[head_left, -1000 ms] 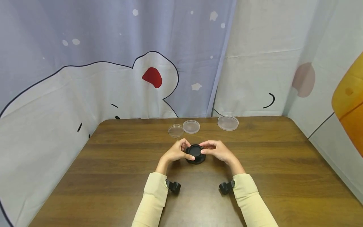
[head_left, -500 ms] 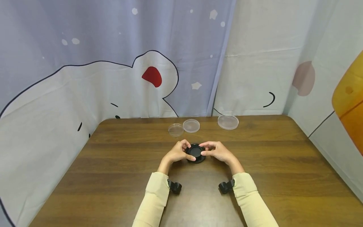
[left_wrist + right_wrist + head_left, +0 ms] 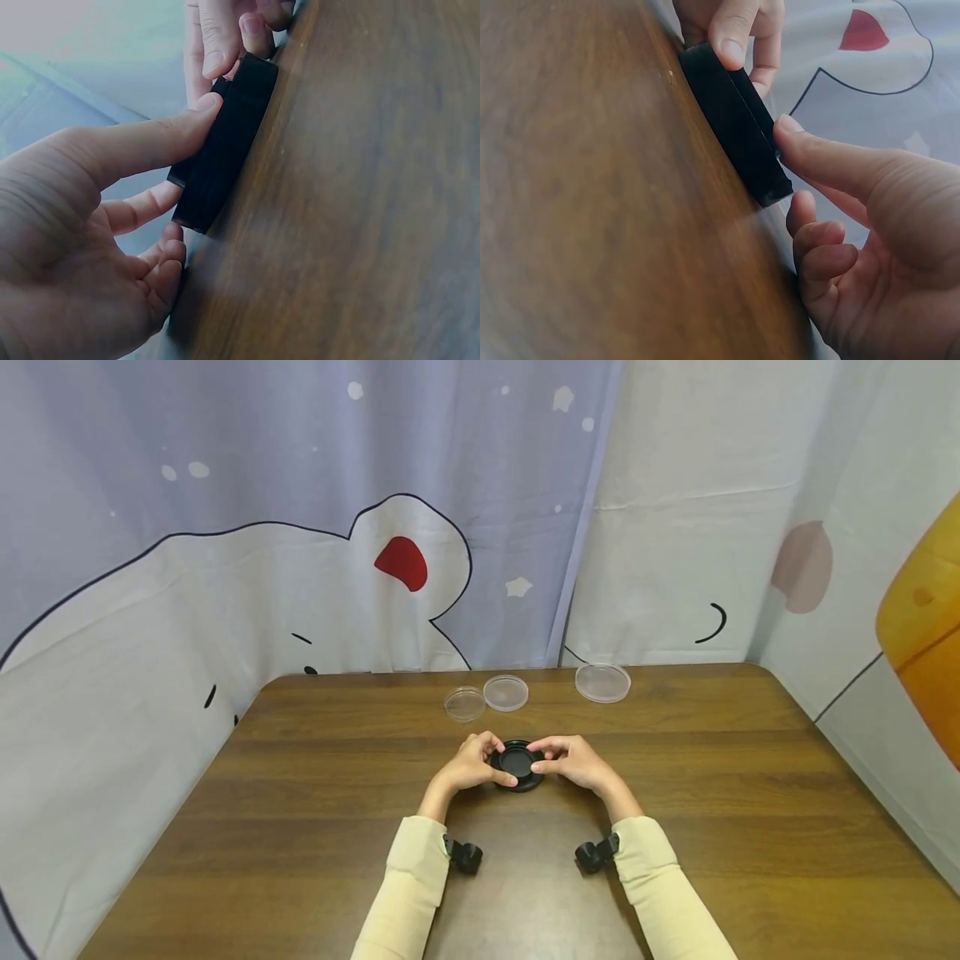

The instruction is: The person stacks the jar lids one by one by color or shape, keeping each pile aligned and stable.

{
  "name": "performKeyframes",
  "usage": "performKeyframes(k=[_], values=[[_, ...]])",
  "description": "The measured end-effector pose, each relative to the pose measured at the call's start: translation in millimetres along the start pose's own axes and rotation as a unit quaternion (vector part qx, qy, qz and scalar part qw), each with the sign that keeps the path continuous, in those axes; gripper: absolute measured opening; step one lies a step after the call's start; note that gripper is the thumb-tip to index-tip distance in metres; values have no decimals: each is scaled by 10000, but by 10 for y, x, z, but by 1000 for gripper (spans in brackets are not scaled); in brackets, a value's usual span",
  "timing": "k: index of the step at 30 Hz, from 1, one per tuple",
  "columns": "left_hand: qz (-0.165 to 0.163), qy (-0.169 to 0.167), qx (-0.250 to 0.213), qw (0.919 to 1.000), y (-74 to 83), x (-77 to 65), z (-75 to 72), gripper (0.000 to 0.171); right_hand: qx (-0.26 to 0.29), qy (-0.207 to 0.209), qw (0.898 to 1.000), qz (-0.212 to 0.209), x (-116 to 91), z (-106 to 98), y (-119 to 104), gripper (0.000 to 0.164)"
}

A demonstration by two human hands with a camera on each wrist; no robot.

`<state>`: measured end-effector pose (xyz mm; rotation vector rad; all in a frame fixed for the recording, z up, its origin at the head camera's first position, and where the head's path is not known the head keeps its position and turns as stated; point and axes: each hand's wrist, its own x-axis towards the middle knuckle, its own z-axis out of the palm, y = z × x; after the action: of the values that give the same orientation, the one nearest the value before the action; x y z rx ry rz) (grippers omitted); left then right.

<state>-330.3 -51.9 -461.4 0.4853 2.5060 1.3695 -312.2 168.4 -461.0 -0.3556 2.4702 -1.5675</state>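
Note:
Two black round pieces sit stacked on the table: a smaller shallow dish-like one [image 3: 516,762] with a raised rim on top of a wider black disc [image 3: 529,783]. In the left wrist view the wider disc [image 3: 229,150] shows edge-on, low over the wood. My left hand [image 3: 467,766] holds the smaller piece from the left, thumb at the near side and index finger at the far side. Across from it, my right hand [image 3: 576,762] grips the same piece between thumb and index finger. Its other fingers [image 3: 821,259] curl loosely beside the disc.
Beyond the hands lie three clear round shallow dishes: a small one [image 3: 465,703], a medium one [image 3: 506,692] beside it, and a larger one [image 3: 603,683] farther right near the back edge. A printed curtain [image 3: 300,593] hangs behind the brown wooden table [image 3: 300,827].
Both hands keep their hold on the upper black piece, with only slight shifts of the fingers. The clear dishes stay where they were.

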Motion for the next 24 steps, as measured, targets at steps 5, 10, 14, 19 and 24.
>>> performKeyframes(k=[5,10,14,19,24], values=[[89,-23,58,9999,5,9,15,46,-64,64,9999,113,4,-9,26,37],[90,-58,106,9999,-2,-8,11,46,-144,75,9999,48,18,4,50,37],[140,-147,116,9997,-8,-25,-14,47,-166,118,9998,52,25,17,46,36],[181,-185,94,9996,-27,-10,-42,45,-207,143,9997,61,39,13,38,36],[299,-285,-63,9991,-73,-4,-67,46,-241,139,9995,141,35,15,42,36]])
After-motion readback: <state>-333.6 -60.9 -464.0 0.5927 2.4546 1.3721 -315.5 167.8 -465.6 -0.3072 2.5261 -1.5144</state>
